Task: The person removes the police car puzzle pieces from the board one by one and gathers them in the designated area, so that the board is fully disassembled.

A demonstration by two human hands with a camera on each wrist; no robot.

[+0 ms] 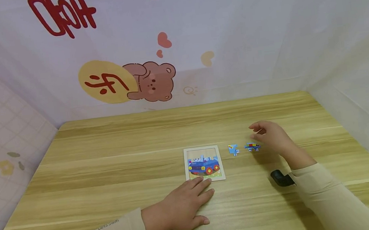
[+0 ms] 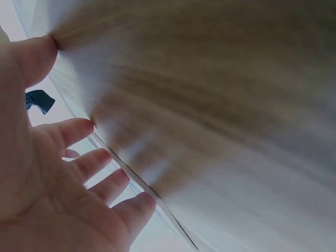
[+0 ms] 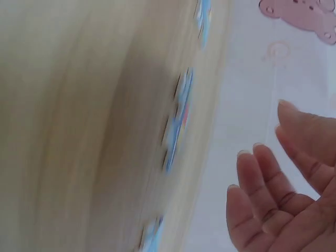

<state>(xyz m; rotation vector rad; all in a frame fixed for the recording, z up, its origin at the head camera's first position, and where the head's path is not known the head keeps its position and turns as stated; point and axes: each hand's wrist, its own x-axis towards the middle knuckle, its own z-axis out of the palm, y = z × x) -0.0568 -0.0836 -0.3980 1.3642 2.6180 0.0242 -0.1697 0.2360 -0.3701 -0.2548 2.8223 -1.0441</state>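
A white-framed jigsaw puzzle tray (image 1: 186,163) lies on the table, with a blue cartoon vehicle picture in its lower part and a bare strip at the top. My left hand (image 1: 184,207) rests palm down, its spread fingertips on the tray's near edge; the left wrist view shows the fingers nearly straight along that edge. To the right of the tray lie two loose puzzle pieces, a light blue one (image 1: 233,150) and a blue one with red and yellow (image 1: 252,146). My right hand (image 1: 272,137) hovers just beyond the second piece, fingers loosely bent, nothing between them.
Another blue piece (image 3: 152,236) shows at the bottom of the right wrist view. A black device (image 1: 281,178) sticks out from the right wrist. White cloth with a printed bear (image 1: 154,82) hangs behind the wooden table (image 1: 106,145).
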